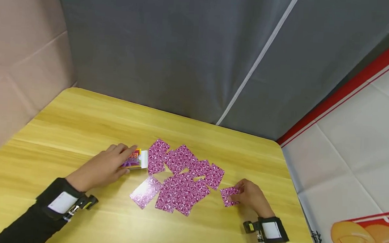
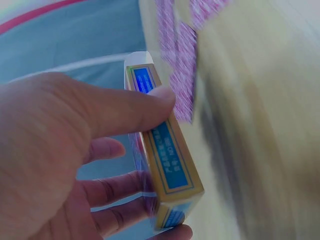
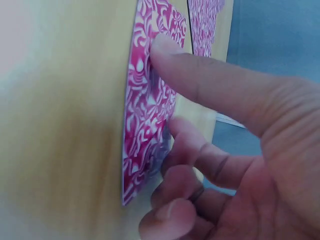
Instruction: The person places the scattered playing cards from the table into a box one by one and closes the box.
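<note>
1. Overhead, the left hand (image 1: pixel 102 166) grips the box (image 1: pixel 136 159) at nine o'clock of the cards (image 1: pixel 182 179) on the table (image 1: pixel 67 130).
2. Its wrist view alone shows the thumb along the box's blue edge label (image 2: pixel 165 150), fingers curled beneath.
3. At four o'clock, the right hand (image 1: pixel 250 196) presses one card (image 1: pixel 228 195); only its wrist view shows the straight fingertip (image 3: pixel 162 47) flat on it.
</note>
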`<state>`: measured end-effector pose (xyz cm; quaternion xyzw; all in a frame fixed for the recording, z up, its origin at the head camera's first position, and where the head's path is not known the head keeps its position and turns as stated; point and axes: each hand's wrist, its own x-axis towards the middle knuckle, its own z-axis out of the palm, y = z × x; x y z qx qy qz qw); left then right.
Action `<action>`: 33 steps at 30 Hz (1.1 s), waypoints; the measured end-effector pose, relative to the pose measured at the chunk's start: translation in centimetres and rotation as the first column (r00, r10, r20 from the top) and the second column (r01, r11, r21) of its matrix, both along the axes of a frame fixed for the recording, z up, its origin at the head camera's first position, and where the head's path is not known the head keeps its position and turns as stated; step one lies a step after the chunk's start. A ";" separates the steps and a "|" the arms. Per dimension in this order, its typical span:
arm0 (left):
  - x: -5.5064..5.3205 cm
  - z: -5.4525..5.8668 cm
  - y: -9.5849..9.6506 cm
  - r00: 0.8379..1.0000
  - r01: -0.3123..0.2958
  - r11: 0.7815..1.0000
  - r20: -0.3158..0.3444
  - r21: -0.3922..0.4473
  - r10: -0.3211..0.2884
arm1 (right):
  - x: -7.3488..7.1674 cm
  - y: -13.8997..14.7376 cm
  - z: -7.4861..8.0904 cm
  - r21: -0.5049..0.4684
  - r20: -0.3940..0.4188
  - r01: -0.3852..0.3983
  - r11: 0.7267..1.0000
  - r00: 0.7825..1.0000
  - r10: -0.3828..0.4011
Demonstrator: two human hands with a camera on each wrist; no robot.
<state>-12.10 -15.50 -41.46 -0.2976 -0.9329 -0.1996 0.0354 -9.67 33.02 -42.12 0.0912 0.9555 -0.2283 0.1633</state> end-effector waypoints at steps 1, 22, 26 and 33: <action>0.2 0.2 0.4 1.000 0.011 1.000 -0.013 0.005 -0.011 | 0.1 0.2 0.0 -0.016 0.009 0.017 1.000 1.000 -0.017; 1.6 1.1 3.4 0.999 0.043 0.999 -0.012 0.006 -0.043 | 1.5 2.1 0.8 -0.089 -0.001 0.036 0.995 0.999 -0.036; 2.3 0.8 4.9 0.997 0.079 0.997 0.020 0.006 -0.079 | 1.7 -1.5 2.6 -0.131 -0.248 -0.045 0.990 0.969 0.011; 3.0 1.1 7.4 0.988 0.150 0.988 0.020 0.032 -0.151 | 3.2 -8.0 5.6 -0.384 -0.391 -0.179 0.906 0.920 0.016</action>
